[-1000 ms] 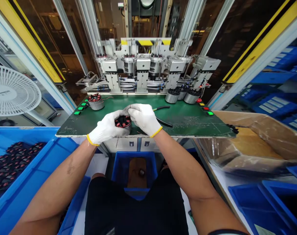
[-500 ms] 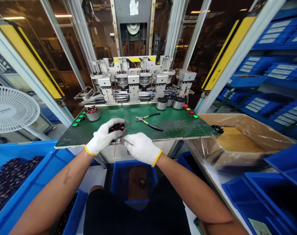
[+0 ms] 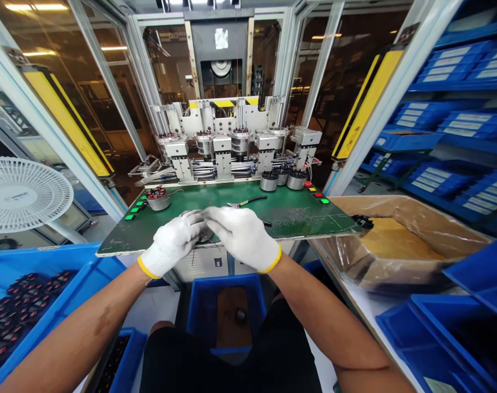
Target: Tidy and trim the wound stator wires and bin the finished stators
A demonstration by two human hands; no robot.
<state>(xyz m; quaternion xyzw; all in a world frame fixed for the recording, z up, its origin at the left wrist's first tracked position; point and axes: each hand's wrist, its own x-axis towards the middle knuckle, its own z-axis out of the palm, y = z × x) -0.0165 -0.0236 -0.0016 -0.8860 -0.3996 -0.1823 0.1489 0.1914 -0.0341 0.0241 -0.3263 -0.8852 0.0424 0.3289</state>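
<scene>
White gloves with yellow cuffs cover both hands. My left hand [image 3: 175, 240] is closed round a round wound motor part [image 3: 205, 236], mostly hidden by the gloves, with thin copper wires hanging below it. Over the part's top and right side, my right hand [image 3: 246, 234] has its fingers pressed together; whether it grips the part or a wire is hidden. Pliers [image 3: 250, 201] with green and black handles lie on the green bench, partly behind my right hand. A wound stator with red coils [image 3: 157, 198] stands at the bench's left.
A machine with metal fixtures [image 3: 223, 147] stands behind the bench [image 3: 305, 213]. Several stators [image 3: 268, 181] sit at its right, near lit buttons [image 3: 324, 201]. Blue bins [image 3: 84, 259] and a lined carton [image 3: 342, 251] flank the bench; a white fan [image 3: 23, 194] stands left.
My right hand has moved up and over the part, covering its coils and some of the pliers. The camera view has tilted up slightly.
</scene>
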